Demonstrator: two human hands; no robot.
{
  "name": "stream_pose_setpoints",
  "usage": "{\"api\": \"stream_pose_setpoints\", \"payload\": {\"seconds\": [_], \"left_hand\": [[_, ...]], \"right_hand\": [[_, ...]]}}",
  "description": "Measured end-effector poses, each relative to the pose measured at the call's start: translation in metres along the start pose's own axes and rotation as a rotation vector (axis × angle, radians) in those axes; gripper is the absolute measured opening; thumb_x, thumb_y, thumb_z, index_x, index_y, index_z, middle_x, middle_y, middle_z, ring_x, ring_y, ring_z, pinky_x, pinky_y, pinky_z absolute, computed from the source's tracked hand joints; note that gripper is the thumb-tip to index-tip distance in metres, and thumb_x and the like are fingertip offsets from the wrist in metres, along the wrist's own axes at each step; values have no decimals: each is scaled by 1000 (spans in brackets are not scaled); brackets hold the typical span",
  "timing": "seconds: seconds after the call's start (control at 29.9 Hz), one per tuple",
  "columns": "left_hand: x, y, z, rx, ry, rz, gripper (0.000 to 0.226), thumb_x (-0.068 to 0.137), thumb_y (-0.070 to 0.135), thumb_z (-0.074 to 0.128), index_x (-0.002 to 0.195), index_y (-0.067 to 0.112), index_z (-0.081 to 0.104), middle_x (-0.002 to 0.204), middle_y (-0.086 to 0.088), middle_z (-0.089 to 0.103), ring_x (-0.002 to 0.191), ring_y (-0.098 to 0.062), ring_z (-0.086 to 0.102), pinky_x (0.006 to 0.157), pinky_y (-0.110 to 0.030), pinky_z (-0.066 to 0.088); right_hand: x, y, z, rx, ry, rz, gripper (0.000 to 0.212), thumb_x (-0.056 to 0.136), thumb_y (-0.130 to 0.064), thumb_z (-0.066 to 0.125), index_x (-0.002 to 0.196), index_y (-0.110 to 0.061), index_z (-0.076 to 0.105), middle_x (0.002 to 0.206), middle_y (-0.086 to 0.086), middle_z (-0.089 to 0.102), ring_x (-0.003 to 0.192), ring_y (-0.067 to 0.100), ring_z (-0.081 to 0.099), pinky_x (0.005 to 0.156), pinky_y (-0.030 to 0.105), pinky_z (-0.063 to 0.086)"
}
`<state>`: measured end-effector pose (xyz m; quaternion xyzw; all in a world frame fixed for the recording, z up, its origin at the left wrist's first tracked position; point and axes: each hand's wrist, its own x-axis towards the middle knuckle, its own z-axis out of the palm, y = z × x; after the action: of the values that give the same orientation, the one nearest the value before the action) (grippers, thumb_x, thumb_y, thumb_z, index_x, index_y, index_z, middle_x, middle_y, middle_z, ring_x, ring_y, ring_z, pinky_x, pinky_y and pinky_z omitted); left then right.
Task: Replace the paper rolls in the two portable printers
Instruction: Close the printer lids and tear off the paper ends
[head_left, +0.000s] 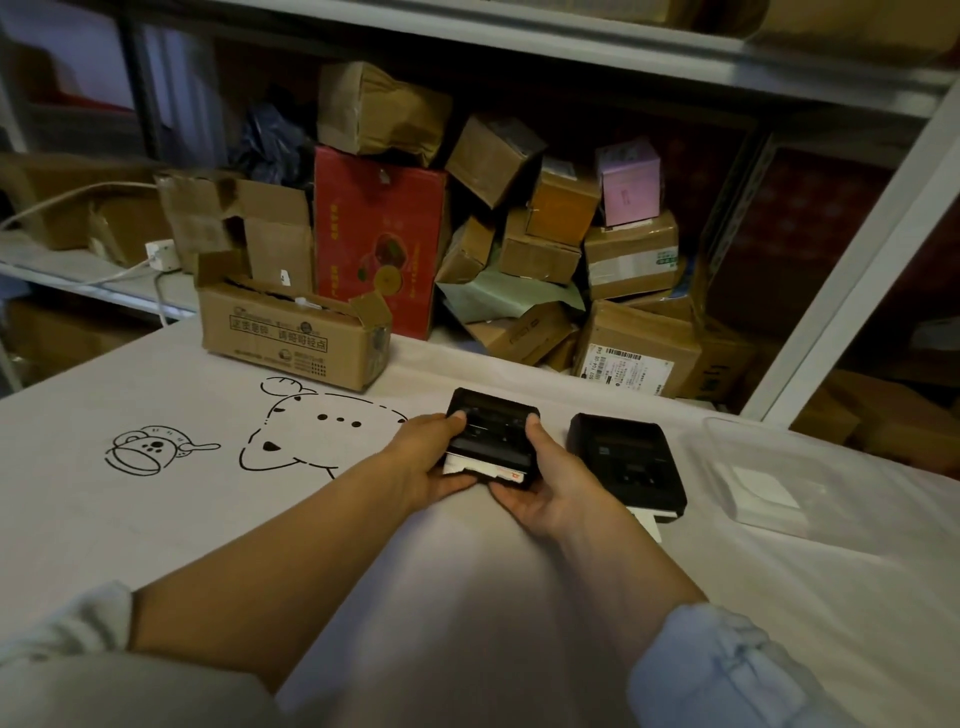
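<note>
Head view: we see a white tabletop (156, 519) before box-laden shelves (571, 57); left grip (426, 457) at nine o'clock and right grip (550, 483) at three o'clock clasp a printer (493, 431).

One head-worn wide-angle view looks forward and down, close over the table (156, 519) toward the shelves (571, 47).

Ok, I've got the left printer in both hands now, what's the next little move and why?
Probably thumb its lid open. Your left hand and right hand both grip the left printer, thumbs on top, and its lid looks closed with white paper showing at the near edge. The second printer lies untouched beside it, so finish this one first.
</note>
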<state>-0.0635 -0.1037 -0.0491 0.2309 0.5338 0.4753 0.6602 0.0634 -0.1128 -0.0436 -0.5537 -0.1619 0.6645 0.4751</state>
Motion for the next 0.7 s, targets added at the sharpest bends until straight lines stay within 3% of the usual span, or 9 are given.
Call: {"api": "stream_pose_setpoints", "payload": {"seconds": [0.1, 0.23, 0.33, 0.53, 0.6, 0.7], "left_hand": [[-1, -2, 0, -27, -36, -58, 14, 94, 22, 55, 95, 8, 56, 91, -16, 63, 84, -29, 63, 82, -44, 53], [5, -3, -3, 5, -20, -70, 32, 88, 39, 61, 102, 10, 59, 91, -13, 66, 84, -27, 64, 79, -41, 55], [7, -5, -4, 13, -5, -67, 36, 87, 34, 64, 111, 8, 58, 94, -14, 66, 83, -27, 65, 70, -39, 55], [9, -4, -5, 31, -18, -88, 33, 88, 23, 64, 115, 6, 57, 109, -18, 65, 91, -30, 65, 67, -38, 56], [10, -4, -4, 42, -17, -91, 33, 88, 22, 63, 116, 6, 57, 110, -18, 65, 96, -31, 65, 72, -39, 56], [11, -3, -4, 51, -30, -96, 33, 89, 20, 63, 117, 5, 56, 111, -19, 65, 97, -32, 64, 65, -38, 56]], "right_hand": [[3, -1, -1, -12, -17, 5, 43, 88, -35, 64, 120, -8, 56, 109, 22, 65, 97, 38, 65, 74, 43, 56], [7, 2, -5, -45, -27, -12, 45, 87, -28, 67, 126, -10, 52, 111, 21, 66, 95, 38, 68, 79, 45, 57], [7, 4, -7, -47, -22, -5, 42, 86, -24, 68, 123, -9, 55, 112, 21, 66, 100, 38, 66, 89, 46, 54], [7, 4, -15, -36, -41, 20, 28, 85, -25, 70, 104, -7, 60, 104, 19, 67, 104, 35, 65, 85, 41, 53], [8, 4, -16, -37, -52, 18, 29, 84, -24, 71, 105, -7, 61, 106, 20, 67, 103, 35, 65, 85, 41, 53], [9, 3, -16, -53, -60, 7, 34, 86, -20, 69, 115, -6, 58, 103, 20, 67, 99, 36, 66, 76, 41, 55]]}}
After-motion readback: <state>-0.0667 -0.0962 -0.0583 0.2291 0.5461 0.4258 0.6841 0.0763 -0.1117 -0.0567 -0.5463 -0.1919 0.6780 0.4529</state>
